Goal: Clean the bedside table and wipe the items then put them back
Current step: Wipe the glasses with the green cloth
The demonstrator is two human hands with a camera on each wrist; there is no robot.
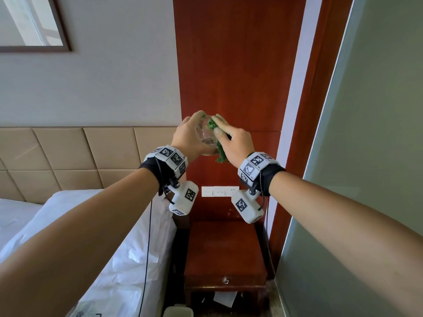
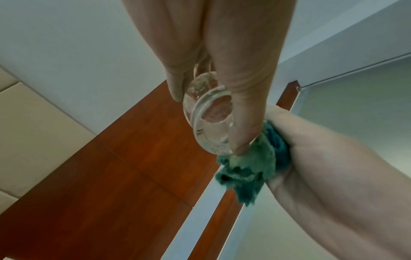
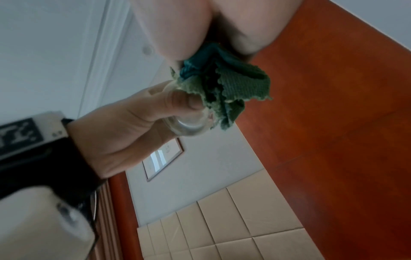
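A clear drinking glass is held up in the air in front of the red wood wall panel, well above the bedside table. My left hand grips the glass round its side, thumb and fingers curled on it. My right hand holds a bunched green cloth and presses it against the right side of the glass. The cloth hangs below the glass base. In the right wrist view the cloth covers part of the glass.
The bedside table's red wooden top is bare, with a drawer knob at its front. A white bed lies to the left, a switch panel on the wall behind, a frosted glass partition to the right. Papers lie under the table.
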